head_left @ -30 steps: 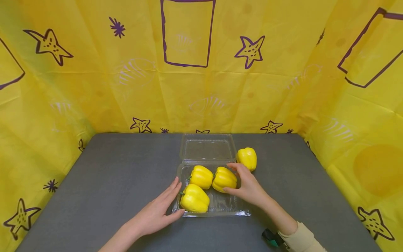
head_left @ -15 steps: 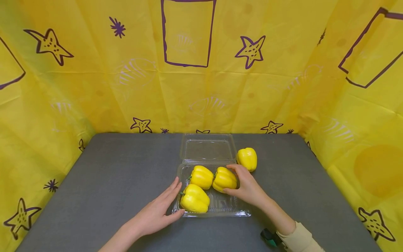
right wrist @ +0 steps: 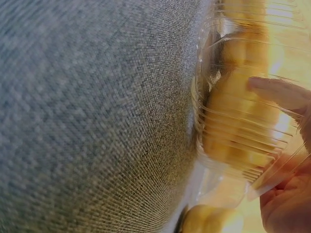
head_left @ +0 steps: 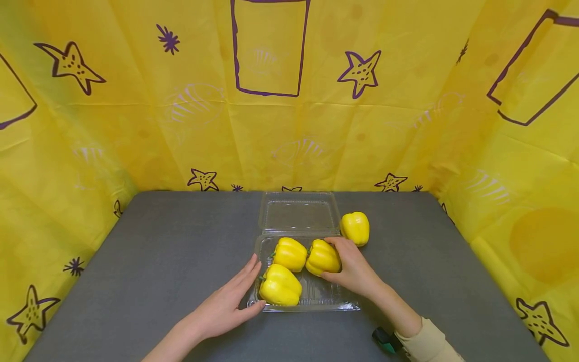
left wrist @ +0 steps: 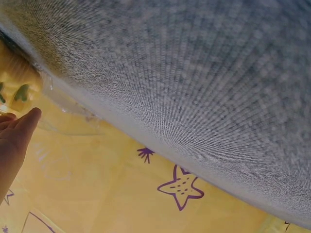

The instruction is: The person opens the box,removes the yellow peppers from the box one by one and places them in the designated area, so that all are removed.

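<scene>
A clear plastic clamshell container (head_left: 316, 296) lies with its lid (head_left: 298, 213) folded back. Inside it are a front-left yellow bell pepper (head_left: 280, 285), a back-left one and a right-hand yellow bell pepper (head_left: 320, 255). My right hand (head_left: 357, 269) grips the right-hand pepper, thumb on the near side and fingers on the far side. In the right wrist view, this pepper (right wrist: 233, 121) shows through the ribbed wall. With fingers straight, my left hand (head_left: 230, 304) rests at the container's left edge, beside the front-left pepper; its fingertips (left wrist: 34, 114) show in the left wrist view.
Another yellow bell pepper (head_left: 355, 229) stands on the grey table (head_left: 190, 241), just right of the container's hinge. Yellow patterned cloth (head_left: 289, 141) surrounds the table at the back and sides. A black band (head_left: 386, 341) is by the right wrist.
My right hand has closed in slightly on the right-hand pepper, with the forearm shifting a little left. The left hand and the peppers stay in place.
</scene>
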A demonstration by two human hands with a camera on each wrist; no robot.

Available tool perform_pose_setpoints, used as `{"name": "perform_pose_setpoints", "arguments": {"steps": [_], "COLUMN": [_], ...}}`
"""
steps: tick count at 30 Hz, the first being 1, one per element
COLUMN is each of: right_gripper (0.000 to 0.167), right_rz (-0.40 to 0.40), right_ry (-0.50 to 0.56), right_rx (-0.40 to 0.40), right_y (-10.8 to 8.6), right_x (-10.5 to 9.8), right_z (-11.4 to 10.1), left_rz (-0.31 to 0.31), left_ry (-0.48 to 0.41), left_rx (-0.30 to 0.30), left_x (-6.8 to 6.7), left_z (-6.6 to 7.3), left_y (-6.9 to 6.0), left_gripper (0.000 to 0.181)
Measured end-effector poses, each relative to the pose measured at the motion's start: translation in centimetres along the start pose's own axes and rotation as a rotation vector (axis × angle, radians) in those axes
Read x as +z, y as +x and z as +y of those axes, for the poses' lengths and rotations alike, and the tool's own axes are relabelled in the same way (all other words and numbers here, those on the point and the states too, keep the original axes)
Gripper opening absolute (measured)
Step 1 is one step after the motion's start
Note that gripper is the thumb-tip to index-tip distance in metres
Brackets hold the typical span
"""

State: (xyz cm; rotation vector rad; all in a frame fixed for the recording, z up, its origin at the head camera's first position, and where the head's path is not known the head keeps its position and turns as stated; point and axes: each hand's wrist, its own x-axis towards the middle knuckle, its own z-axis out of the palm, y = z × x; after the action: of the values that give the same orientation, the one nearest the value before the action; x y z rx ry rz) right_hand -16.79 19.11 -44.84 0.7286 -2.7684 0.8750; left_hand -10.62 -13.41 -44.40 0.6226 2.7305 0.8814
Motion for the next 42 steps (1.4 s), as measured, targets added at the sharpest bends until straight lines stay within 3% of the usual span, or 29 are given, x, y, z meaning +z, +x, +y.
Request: {"name": "perform_pose_setpoints", "arguments": {"steps": [25, 42], "right_gripper": [0.075, 0.073], "right_rz": [0.049, 0.083], "right_ry": [0.002, 0.037], "right_rx": [-0.022, 0.026], "right_y": [0.13, -0.16], "right_x": [0.33, 0.59], "right_z": [0.33, 0.00], "left_rz": [0.010, 0.009], "left_ry": [0.009, 0.007], "left_rx": [0.010, 0.010], "left_x": [0.08, 0.07], "left_z": [-0.07, -0.07], "left_y": [0.00, -0.05], "left_gripper": [0.086, 0.085]}}
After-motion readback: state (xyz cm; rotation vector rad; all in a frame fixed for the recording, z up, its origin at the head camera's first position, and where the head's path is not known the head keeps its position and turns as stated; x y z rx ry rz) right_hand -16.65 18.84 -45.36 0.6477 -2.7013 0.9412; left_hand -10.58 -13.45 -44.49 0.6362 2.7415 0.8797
